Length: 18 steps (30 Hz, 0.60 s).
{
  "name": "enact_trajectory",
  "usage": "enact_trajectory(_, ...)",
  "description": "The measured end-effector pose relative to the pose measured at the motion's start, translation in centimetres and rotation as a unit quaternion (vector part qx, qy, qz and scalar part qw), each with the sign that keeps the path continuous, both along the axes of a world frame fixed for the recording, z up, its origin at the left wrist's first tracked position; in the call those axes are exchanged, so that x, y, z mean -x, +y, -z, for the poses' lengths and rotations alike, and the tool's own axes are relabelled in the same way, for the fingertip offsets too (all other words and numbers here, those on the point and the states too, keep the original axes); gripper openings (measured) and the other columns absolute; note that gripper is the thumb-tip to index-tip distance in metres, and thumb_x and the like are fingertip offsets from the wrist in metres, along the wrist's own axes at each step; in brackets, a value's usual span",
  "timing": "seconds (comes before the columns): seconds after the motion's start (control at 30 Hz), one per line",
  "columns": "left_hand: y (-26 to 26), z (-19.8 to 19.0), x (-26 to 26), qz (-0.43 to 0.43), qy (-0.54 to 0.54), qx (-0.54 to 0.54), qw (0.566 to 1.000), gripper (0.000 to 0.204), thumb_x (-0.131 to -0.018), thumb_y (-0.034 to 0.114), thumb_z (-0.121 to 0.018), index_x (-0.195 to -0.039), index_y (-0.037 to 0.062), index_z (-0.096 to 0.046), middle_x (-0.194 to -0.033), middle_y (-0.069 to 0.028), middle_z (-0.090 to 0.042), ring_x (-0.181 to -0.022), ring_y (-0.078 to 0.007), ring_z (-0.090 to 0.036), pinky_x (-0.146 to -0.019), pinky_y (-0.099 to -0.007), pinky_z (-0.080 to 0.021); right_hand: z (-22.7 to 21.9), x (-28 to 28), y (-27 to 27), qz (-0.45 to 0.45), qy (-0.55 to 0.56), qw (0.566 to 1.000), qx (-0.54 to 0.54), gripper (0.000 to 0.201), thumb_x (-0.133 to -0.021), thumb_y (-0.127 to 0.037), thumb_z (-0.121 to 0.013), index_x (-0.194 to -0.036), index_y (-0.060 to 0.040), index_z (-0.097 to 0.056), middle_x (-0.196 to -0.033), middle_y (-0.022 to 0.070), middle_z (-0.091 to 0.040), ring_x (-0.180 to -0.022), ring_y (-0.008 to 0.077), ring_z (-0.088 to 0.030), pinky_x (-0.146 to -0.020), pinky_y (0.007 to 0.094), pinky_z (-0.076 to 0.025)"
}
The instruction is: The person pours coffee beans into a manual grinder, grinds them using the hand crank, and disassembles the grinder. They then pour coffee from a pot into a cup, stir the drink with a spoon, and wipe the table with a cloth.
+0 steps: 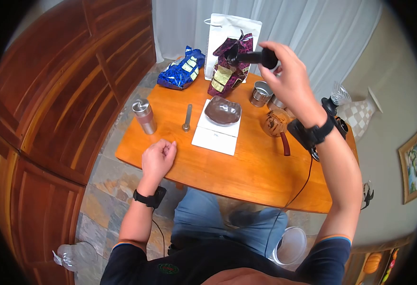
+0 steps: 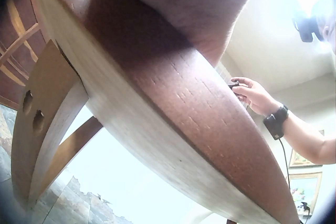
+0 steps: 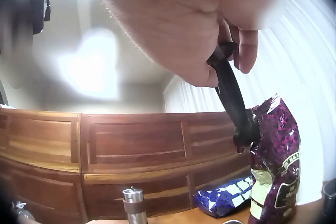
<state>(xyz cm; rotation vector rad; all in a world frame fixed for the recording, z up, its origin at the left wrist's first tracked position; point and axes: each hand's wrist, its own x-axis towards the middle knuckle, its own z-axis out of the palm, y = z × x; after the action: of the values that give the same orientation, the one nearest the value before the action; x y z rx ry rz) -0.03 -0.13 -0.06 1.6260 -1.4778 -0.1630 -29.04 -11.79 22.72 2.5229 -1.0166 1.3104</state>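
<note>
Your right hand holds a black scoop up at the purple bag; your left rests idle on the table.

Your right hand (image 1: 287, 76) has its fingers (image 3: 247, 50) curled round the handle of the black scoop (image 1: 249, 57), raised above the table with its far end at the open top of the purple coffee bag (image 1: 230, 66). Your left hand (image 1: 157, 159) lies loosely curled on the near edge of the wooden table (image 1: 246, 171), gripping nothing. Before the bag a brown bowl (image 1: 223, 110) sits on a white scale (image 1: 216, 128). A metal clip (image 1: 187, 118) and a hand grinder (image 1: 144, 116) stand to the left, a blue bag (image 1: 182, 68) behind them, a glass carafe (image 1: 276, 124) to the right.
</note>
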Motion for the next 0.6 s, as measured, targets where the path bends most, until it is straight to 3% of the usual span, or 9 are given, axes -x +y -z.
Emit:
enact_trajectory(0.17,0.0,0.1,0.0,-0.003,0.007,0.004,1.000,0.027,-0.091,0.023,-0.074,-0.074,0.0049,-0.065,-0.060,-0.0095,-0.061,-0.054,-0.0284,-0.061,-0.052,-0.0378,-0.048,2.3,2.2,3.3,0.017,0.033,0.996,-0.076,0.039,-0.085,0.002,-0.073,-0.122,-0.0060,-0.063,-0.115,0.0122,-0.067,-0.097,0.0268,-0.069,-0.076,0.0344,-0.058)
enact_trajectory(0.33,0.0,-0.1,-0.1,0.004,0.001,0.016,1.000,0.028,-0.091,0.023,-0.074,-0.072,0.0045,-0.064,-0.061,-0.0095,-0.060,-0.056,-0.0284,-0.062,-0.053,-0.0384,-0.048,5.7,4.4,5.1,0.016,0.084,0.991,-0.103,0.045,-0.080,0.001,-0.079,-0.120,-0.0049,-0.060,-0.130,0.0138,-0.064,-0.118,0.0351,-0.063,-0.094,0.0398,-0.055)
enact_trajectory(0.6,-0.1,0.2,-0.2,0.008,-0.015,0.012,1.000,0.026,-0.091,0.023,-0.073,-0.074,0.0052,-0.064,-0.063,-0.0089,-0.061,-0.058,-0.0279,-0.062,-0.054,-0.0392,-0.048,7.9,5.9,5.6,0.018,0.134,0.989,-0.066,0.041,-0.082,-0.001,-0.079,-0.119,-0.0069,-0.062,-0.132,0.0121,-0.064,-0.118,0.0345,-0.063,-0.095,0.0409,-0.054)
